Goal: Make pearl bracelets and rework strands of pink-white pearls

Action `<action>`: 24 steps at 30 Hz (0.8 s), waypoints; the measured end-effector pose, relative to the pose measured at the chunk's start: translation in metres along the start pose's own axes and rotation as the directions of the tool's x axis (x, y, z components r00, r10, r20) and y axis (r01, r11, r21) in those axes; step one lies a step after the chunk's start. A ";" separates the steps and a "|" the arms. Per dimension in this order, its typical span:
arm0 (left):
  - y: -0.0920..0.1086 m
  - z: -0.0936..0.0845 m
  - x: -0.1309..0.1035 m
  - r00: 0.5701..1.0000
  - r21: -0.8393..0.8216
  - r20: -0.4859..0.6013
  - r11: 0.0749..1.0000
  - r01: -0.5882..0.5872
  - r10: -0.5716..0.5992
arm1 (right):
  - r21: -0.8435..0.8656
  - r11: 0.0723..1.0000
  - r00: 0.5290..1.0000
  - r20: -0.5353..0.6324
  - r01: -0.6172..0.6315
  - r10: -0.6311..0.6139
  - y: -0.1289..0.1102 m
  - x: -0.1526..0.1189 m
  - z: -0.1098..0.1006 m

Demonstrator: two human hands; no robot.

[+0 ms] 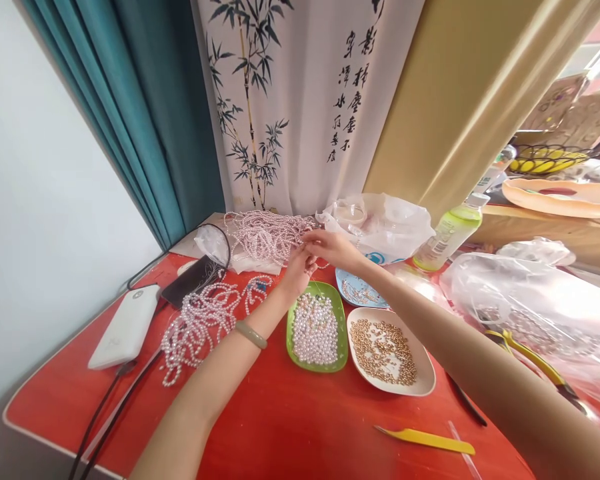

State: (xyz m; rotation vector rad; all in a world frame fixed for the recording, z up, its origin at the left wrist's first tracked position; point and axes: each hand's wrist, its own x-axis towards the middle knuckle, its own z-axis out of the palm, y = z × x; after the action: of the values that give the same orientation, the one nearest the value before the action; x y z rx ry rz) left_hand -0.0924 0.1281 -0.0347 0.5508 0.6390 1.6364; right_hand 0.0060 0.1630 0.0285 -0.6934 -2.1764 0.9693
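Note:
My left hand (299, 272), with a green bangle (251, 335) on its wrist, is raised above the far end of a green tray (321, 365). My right hand (334, 248) meets it there, fingertips to fingertips. Both hands are closed in a pinch; what lies between the fingers is too small to make out. Behind them lies a heap of pinkish pearl strands (267, 233). Loose white pearls (315, 337) fill the tray below. Beside it are a white dish (425, 380) of gold beads (380, 343) and a blue dish (363, 300) with small pieces.
More pearl strands (200, 323), a white power bank (125, 327) with cables and a dark phone-like slab (187, 283) lie left. Yellow tweezers (430, 440) lie in front. Pliers (535, 357), plastic bags (530, 293) and a green bottle (450, 233) stand or lie right.

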 end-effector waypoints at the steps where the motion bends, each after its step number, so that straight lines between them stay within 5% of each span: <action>1: 0.000 0.000 0.000 1.000 0.006 -0.004 1.000 -0.004 0.004 | -0.050 0.999 1.000 -0.009 0.007 -0.007 0.000 -0.002 0.002; 5: -0.001 -0.001 -0.002 1.000 0.024 0.018 1.000 0.001 -0.001 | -0.002 0.999 0.990 -0.134 -0.042 0.041 0.000 0.000 0.003; 12: -0.002 -0.004 -0.005 0.996 0.093 0.081 0.995 -0.031 0.023 | 0.549 0.833 0.931 -0.260 -0.075 0.255 -0.020 0.011 -0.009; 24: -0.010 -0.010 -0.015 0.996 0.151 0.087 0.988 -0.024 0.011 | 0.660 0.751 0.851 -0.403 0.015 0.337 -0.046 0.036 -0.025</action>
State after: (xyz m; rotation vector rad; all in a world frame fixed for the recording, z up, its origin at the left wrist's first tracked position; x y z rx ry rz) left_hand -0.0896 0.1137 -0.0487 0.7353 0.7003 1.5799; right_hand -0.0088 0.1715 0.0899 -0.6988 -1.2076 1.3567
